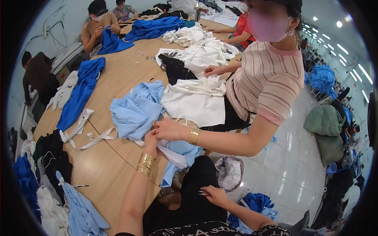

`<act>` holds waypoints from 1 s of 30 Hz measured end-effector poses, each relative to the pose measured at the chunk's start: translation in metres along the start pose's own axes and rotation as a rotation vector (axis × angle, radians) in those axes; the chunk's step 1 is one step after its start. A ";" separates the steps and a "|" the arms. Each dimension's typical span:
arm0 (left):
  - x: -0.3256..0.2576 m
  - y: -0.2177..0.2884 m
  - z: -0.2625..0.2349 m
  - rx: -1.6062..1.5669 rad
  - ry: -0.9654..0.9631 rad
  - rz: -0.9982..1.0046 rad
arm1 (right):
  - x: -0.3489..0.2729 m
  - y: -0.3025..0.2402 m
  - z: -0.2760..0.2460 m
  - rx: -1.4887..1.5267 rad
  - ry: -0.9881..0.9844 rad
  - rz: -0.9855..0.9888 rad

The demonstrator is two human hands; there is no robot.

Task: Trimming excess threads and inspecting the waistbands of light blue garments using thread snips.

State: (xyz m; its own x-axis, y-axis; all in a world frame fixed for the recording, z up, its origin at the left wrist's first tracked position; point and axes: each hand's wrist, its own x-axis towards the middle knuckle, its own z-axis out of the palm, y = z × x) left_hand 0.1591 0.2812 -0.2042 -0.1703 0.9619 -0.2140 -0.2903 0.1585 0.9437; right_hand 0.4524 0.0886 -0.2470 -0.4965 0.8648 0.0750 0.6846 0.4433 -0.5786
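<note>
My left hand (pixel 151 138), with gold bangles on its wrist, pinches the edge of a light blue garment (pixel 136 112) that lies at the near edge of the wooden table (pixel 106 165). A co-worker in a striped pink top stands to my right. That person's hand (pixel 168 129), with a gold bracelet, touches the same garment right beside my fingers. Part of the light blue cloth (pixel 179 155) hangs off the table edge toward my lap. My right hand (pixel 214 194) rests flat on my black-clad thigh, fingers apart and holding nothing.
White garments (pixel 195 102) and a black one (pixel 175 70) lie beyond the blue garment. A royal blue garment (pixel 80 92) and white straps (pixel 84 129) lie to the left. Piled clothes (pixel 51 181) crowd the near left edge. Other people sit at the far side. A plastic bag (pixel 230 173) lies on the tiled floor.
</note>
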 end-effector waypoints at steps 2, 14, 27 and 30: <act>0.000 -0.001 0.001 -0.024 0.028 0.018 | 0.001 -0.002 0.003 -0.010 0.023 0.100; -0.021 -0.003 -0.001 -0.268 0.004 0.016 | 0.010 -0.001 0.012 0.005 0.108 0.128; -0.029 -0.007 -0.006 -0.167 -0.101 0.051 | 0.012 -0.003 0.012 -0.011 0.094 0.154; -0.028 -0.010 -0.010 -0.021 -0.103 0.089 | 0.013 -0.005 0.014 0.009 0.112 0.129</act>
State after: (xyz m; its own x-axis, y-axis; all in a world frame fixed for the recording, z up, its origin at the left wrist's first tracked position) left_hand 0.1570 0.2500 -0.2105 -0.0993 0.9899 -0.1013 -0.2979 0.0675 0.9522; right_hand 0.4351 0.0941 -0.2540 -0.3422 0.9353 0.0895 0.7337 0.3255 -0.5964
